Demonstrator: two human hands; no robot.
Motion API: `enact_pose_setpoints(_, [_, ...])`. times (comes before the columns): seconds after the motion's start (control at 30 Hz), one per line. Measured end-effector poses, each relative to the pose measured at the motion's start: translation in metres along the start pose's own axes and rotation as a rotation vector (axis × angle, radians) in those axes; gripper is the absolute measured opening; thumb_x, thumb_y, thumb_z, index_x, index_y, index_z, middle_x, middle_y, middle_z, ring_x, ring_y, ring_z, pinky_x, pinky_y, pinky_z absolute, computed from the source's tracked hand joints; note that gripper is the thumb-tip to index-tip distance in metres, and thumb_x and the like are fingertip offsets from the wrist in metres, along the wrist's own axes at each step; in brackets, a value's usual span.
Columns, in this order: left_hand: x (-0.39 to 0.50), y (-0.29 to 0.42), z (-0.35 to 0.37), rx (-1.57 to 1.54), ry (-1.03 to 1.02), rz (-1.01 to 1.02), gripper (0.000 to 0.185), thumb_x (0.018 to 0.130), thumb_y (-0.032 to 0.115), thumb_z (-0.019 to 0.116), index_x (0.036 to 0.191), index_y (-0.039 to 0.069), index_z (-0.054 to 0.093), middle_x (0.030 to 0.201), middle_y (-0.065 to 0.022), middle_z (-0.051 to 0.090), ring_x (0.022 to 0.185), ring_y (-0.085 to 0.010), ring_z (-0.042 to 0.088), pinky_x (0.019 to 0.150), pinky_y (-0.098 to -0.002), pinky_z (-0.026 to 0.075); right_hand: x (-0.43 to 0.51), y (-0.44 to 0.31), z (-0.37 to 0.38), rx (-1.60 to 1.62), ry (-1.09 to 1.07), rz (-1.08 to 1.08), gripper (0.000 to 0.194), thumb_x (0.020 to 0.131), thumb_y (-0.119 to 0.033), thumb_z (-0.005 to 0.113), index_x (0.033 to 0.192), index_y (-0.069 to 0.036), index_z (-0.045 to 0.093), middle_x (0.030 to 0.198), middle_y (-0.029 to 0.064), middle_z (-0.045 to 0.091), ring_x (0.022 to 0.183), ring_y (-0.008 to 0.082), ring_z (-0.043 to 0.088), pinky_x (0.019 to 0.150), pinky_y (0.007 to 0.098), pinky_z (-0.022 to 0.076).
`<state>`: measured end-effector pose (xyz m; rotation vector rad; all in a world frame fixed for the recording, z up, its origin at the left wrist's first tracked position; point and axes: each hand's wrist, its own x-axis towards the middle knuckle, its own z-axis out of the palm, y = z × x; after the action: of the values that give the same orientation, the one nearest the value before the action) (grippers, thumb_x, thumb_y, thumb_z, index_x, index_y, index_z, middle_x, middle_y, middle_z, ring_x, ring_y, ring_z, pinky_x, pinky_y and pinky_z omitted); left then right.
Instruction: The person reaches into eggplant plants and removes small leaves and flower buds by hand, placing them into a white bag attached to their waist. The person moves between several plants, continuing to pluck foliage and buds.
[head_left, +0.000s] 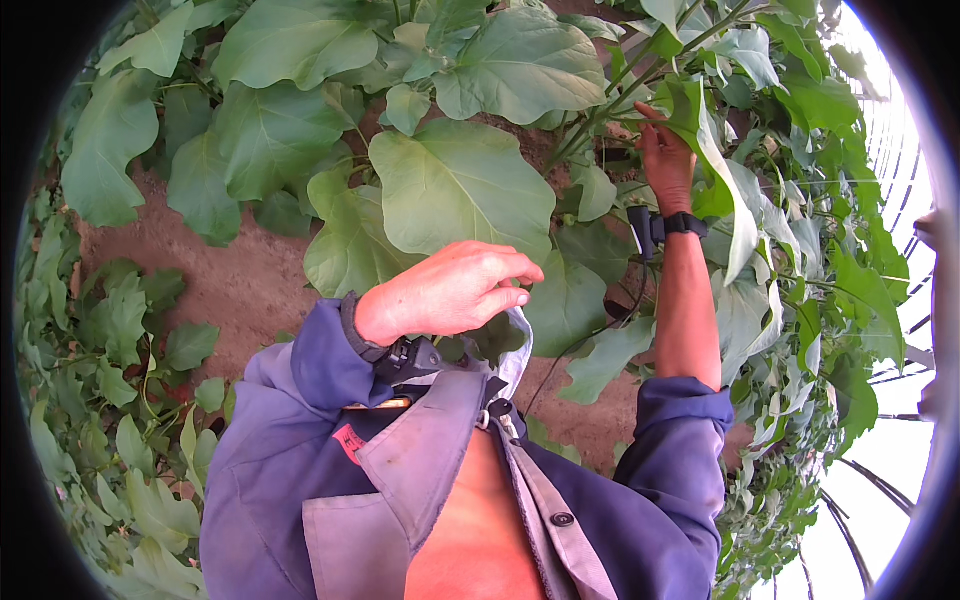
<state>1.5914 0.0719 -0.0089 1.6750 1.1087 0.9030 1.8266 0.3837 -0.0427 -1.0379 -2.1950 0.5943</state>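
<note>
My left hand is held in front of my chest, its fingers loosely curled. Below it is a white bag with dark green leaf matter at its mouth; whether the fingers touch the bag is unclear. My right hand reaches forward among the leaves of a broad-leaved plant, apparently eggplant, beside its branching stems. A large leaf partly covers that hand, and its fingertips are close to a thin stalk. What it may grip is hidden. One big leaf spreads just beyond my left hand.
A black device is strapped to my right wrist, with a cable running toward my chest. Another device is on my left wrist. Bare soil shows between plant rows. Greenhouse hoops curve along the right.
</note>
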Motion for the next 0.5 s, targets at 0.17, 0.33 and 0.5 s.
enact_pose_setpoints(0.17, [-0.001,-0.008,-0.011,-0.101,-0.086,-0.005,0.029,0.099,0.012,0.065,0.124,-0.003,0.066,0.113,-0.0172,0.073,0.097,-0.0329,0.073,0.084,-0.0414,0.057,0.013,0.003,-0.002,-0.454,-0.075,-0.211,0.043,0.099,-0.011,0.062,0.141,-0.019,0.065,0.105,0.0127,0.071,0.085,0.0297,0.068,0.079,0.0375,0.0561])
enact_pose_setpoints(0.33, [-0.003,-0.011,-0.019,-0.144,-0.110,-0.003,0.029,0.099,0.011,0.065,0.125,-0.003,0.066,0.111,-0.0159,0.074,0.098,-0.0310,0.073,0.084,-0.0404,0.057,0.020,0.008,-0.007,-0.662,-0.084,-0.100,0.021,0.101,-0.021,0.060,0.122,-0.016,0.062,0.096,0.0207,0.072,0.089,0.0421,0.071,0.076,0.0519,0.0559])
enact_pose_setpoints(0.5, [-0.003,-0.010,-0.022,-0.126,-0.081,-0.026,0.031,0.097,0.009,0.066,0.125,-0.004,0.066,0.110,-0.0159,0.074,0.096,-0.0270,0.073,0.084,-0.0386,0.057,0.026,0.016,-0.015,-0.836,-0.182,-0.125,0.020,0.102,-0.027,0.058,0.118,-0.016,0.062,0.081,0.0198,0.071,0.079,0.0427,0.071,0.070,0.0540,0.0547])
